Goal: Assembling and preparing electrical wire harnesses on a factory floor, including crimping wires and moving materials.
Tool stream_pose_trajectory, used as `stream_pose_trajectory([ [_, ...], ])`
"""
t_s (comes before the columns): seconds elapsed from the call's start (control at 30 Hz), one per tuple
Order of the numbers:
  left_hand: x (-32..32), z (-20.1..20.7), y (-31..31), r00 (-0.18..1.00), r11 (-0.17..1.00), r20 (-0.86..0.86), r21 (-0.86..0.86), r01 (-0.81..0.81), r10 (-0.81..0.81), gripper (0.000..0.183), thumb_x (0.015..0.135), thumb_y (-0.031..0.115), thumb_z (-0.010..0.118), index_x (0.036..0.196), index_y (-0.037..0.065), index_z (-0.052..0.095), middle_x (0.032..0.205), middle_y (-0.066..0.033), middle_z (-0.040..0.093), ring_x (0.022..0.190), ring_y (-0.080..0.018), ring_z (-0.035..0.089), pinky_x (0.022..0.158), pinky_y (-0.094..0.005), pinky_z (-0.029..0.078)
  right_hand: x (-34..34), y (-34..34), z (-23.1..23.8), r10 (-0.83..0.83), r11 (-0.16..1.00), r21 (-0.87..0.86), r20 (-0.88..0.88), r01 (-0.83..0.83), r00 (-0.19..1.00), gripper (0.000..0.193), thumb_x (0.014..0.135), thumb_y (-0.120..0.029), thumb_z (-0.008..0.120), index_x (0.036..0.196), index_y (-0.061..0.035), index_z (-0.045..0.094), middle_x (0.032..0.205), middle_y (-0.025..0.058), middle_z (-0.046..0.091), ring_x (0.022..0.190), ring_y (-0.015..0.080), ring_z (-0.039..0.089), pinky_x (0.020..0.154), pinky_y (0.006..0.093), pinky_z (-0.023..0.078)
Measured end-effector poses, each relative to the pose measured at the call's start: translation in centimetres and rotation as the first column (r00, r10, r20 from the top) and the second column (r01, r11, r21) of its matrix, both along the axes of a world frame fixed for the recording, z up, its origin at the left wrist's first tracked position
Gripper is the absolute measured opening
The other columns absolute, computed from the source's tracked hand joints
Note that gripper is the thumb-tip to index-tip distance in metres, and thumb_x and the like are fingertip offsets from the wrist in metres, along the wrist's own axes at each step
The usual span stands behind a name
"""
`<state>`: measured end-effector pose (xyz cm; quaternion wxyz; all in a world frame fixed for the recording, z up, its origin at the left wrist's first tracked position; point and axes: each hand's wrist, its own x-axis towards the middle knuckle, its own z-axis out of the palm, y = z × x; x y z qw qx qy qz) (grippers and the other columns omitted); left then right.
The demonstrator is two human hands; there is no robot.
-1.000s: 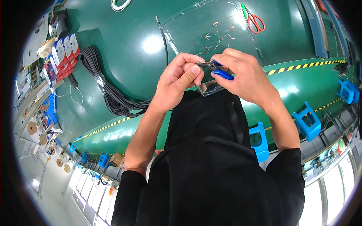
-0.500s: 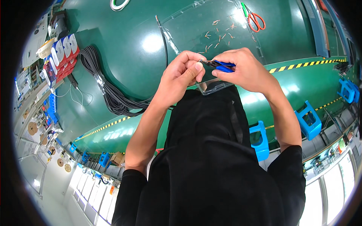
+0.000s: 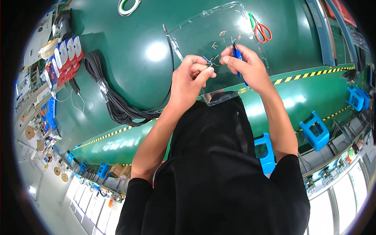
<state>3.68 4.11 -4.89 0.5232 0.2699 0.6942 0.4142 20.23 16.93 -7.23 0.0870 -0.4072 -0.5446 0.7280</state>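
Observation:
My left hand (image 3: 187, 80) is closed, pinching thin wires (image 3: 208, 60) between thumb and fingers; their blue, white and copper-coloured ends fan out past the fingertips. Close to its right, my right hand (image 3: 250, 68) grips blue-handled cutters (image 3: 239, 56), the dark jaws pointing away from me. Its thumb and forefinger are near the wire ends, slightly blurred. Beneath both hands lies a clear plastic tray (image 3: 175, 46). Several short wire scraps (image 3: 214, 46) are scattered in it. Scissors (image 3: 261, 33) with orange and green handles lie by the tray's right side.
A coil of black cable (image 3: 107, 96) lies to the left on the green table (image 3: 129, 43). One cable end (image 3: 165, 29) runs along the tray's left edge. Red and white boxes (image 3: 64, 58) stand far left, and a tape roll (image 3: 128, 8) lies at the back. Blue stools (image 3: 314, 131) stand right.
The cutters have left the wires and moved right, now turned to point away from me in my right hand. The wire ends now show at my left fingertips. The view has shifted slightly.

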Motion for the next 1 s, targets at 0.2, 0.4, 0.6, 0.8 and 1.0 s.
stream_pose_trajectory([
  [0.2,0.1,1.5,-1.2,0.999,0.999,-0.025,0.042,-0.029,0.03,0.019,0.091,0.006,0.071,0.103,0.002,0.056,0.087,-0.0084,0.076,0.062,-0.0064,0.059,0.058,-0.0226,0.048,-3.0,-1.5,3.5,0.015,0.999,0.042,-0.19,-0.007,0.982,0.015,0.089,-0.007,0.071,0.098,-0.0017,0.059,0.092,0.0027,0.063,0.082,0.0073,0.06,0.074,0.0251,0.05],
  [0.4,-0.1,2.4,-2.9,0.97,0.948,0.126,0.215,-0.234,0.21,0.019,0.091,0.003,0.071,0.105,0.001,0.059,0.09,-0.011,0.076,0.075,-0.0105,0.069,0.064,-0.0223,0.052,-3.6,-2.7,4.3,-0.169,0.986,-0.052,-0.278,0.16,0.946,0.019,0.09,-0.006,0.071,0.101,-0.0042,0.056,0.094,0.0039,0.064,0.081,0.0086,0.056,0.07,0.0251,0.046],
  [0.6,0.0,3.0,-4.0,0.974,0.94,0.073,0.256,-0.225,0.214,0.019,0.092,0.004,0.071,0.108,0.0,0.06,0.09,-0.0101,0.076,0.075,-0.0092,0.068,0.065,-0.0235,0.053,-3.8,-3.8,4.6,-0.174,0.984,-0.076,-0.291,0.158,0.941,0.02,0.089,-0.007,0.073,0.102,-0.0037,0.057,0.094,0.0033,0.064,0.084,0.0076,0.058,0.076,0.0251,0.048],
  [0.8,-2.2,3.7,-4.3,0.879,0.985,0.475,0.158,-0.063,-0.02,0.026,0.098,0.004,0.061,0.123,0.002,0.053,0.098,-0.0124,0.073,0.068,-0.0079,0.061,0.062,-0.0235,0.052,-3.7,-4.7,5.1,-0.121,0.979,0.109,-0.365,0.172,0.923,0.02,0.089,-0.005,0.072,0.103,-0.0029,0.057,0.096,0.0041,0.064,0.09,0.0087,0.06,0.084,0.0265,0.051],
  [1.0,-3.2,5.1,-4.2,0.897,0.976,0.433,0.216,-0.01,-0.086,0.034,0.1,0.005,0.058,0.132,0.001,0.051,0.093,-0.011,0.072,0.067,-0.0087,0.057,0.06,-0.0225,0.045,-3.5,-5.2,4.5,-0.181,0.982,-0.107,-0.337,0.154,0.924,0.018,0.089,-0.007,0.072,0.103,-0.0029,0.059,0.092,0.0042,0.064,0.082,0.0092,0.059,0.076,0.0247,0.049],
])
